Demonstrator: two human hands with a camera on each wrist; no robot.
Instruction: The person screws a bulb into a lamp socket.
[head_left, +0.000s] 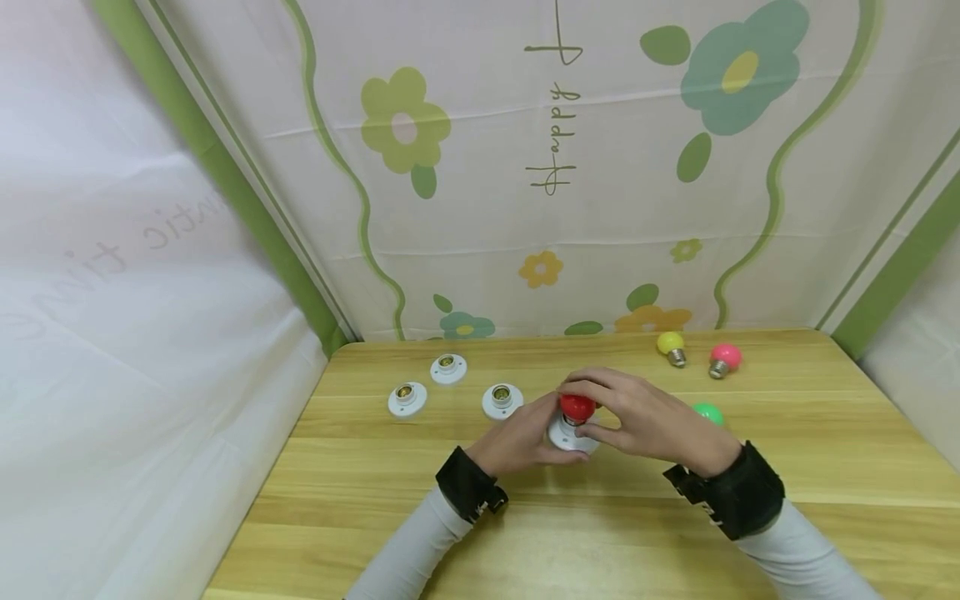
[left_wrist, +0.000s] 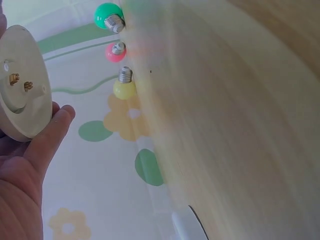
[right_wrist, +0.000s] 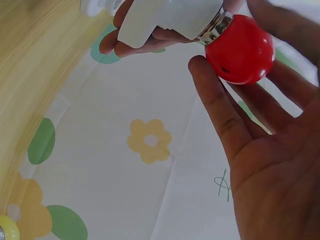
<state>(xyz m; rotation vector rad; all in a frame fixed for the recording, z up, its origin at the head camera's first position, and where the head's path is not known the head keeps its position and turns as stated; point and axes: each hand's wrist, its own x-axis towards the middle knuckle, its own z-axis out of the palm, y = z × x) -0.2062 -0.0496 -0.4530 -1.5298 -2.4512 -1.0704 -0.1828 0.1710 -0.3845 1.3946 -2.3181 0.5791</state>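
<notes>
A white round lamp holder [head_left: 585, 443] is held off the table by my left hand [head_left: 525, 437], whose fingers and thumb grip its edge. In the left wrist view the underside of this lamp holder [left_wrist: 37, 112] faces the camera, with two brass screws. A red light bulb [head_left: 577, 407] stands in the mouth of the holder, a strip of its metal base showing. Around the red bulb [right_wrist: 240, 52] curl the fingers and thumb of my right hand [head_left: 652, 415], fingertips against the glass in the right wrist view.
Three more white lamp holders, a left one [head_left: 407, 407], a back one [head_left: 448, 377] and a nearer one [head_left: 502, 409], sit left of my hands. Yellow [head_left: 670, 342], pink [head_left: 726, 357] and green bulbs [head_left: 708, 412] lie on the right of the wooden table [head_left: 570, 533]. Fabric walls surround it.
</notes>
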